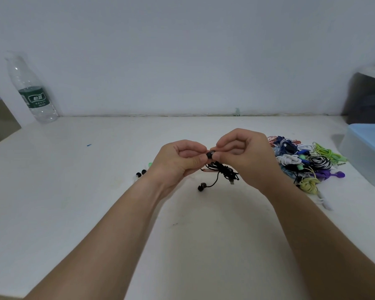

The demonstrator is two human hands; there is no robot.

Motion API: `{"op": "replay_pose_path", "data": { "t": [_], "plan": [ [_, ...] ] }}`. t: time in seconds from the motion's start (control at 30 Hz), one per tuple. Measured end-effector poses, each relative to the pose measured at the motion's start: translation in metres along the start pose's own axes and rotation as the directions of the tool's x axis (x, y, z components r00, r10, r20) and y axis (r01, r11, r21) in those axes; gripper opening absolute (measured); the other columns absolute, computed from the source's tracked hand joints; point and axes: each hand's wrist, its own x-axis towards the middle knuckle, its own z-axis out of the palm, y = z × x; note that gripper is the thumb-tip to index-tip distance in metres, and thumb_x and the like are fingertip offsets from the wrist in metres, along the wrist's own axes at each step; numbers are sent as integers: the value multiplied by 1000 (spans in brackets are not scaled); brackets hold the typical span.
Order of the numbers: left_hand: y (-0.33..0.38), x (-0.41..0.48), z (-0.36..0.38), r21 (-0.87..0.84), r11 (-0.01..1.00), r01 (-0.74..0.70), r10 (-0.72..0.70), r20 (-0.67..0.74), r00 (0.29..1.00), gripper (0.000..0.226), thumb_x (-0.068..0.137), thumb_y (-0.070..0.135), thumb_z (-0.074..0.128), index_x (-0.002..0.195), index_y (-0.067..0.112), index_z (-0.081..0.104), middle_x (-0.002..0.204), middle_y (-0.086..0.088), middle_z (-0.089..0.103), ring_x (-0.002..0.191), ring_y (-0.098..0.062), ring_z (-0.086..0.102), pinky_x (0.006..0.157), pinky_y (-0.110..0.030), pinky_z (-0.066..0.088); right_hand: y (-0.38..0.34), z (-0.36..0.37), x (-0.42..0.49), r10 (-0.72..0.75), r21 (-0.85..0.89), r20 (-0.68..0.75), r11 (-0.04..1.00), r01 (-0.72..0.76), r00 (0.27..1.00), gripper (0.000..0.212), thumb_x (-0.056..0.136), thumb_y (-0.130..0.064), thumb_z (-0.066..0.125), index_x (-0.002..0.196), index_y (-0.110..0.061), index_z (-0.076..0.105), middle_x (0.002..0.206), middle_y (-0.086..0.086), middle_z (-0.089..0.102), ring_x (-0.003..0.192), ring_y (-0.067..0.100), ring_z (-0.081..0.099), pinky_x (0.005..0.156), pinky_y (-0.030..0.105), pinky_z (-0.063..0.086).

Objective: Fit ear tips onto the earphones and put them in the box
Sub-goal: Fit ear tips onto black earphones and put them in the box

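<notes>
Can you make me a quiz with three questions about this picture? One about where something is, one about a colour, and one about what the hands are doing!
1. Where does the bottle stand?
A) in the box B) far left, at the back C) in a hand
2. What colour is the cord bunched under the hands?
A) white B) green C) black
3. What are the left hand and right hand doing?
A) pinching a small earbud between them B) lying flat C) holding the bottle

Answers: 1 B, it stands alone at the far left. 2 C, the bunched cord is black. 3 A, fingertips of both hands meet on the earbud.
</notes>
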Motion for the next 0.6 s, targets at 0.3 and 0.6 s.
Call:
{"op": "replay_pose_path", "data": {
  "t": [0.3, 0.6],
  "plan": [
    [2, -2, 1, 26, 999, -26, 26, 12, 1000, 18, 84, -11, 68, 89, 6, 71, 88, -12, 76, 83, -21, 75, 76, -21, 57, -1, -1, -1, 60, 88, -7, 994, -59, 998, 23, 75, 12, 78, 84, -6, 67, 83, 15, 77, 77, 22, 76, 75, 28, 61],
    [-1, 0, 2, 257, 960, -107, 129, -70, 989, 14, 83, -3, 73, 87, 10, 72, 75, -3, 72, 73, -17, 70, 77, -30, 61, 0, 0, -1, 27, 5, -27, 1000, -27, 999, 24, 73, 9, 81, 81, -9, 68, 77, 9, 77, 77, 25, 76, 76, 34, 62]
  ]
}}
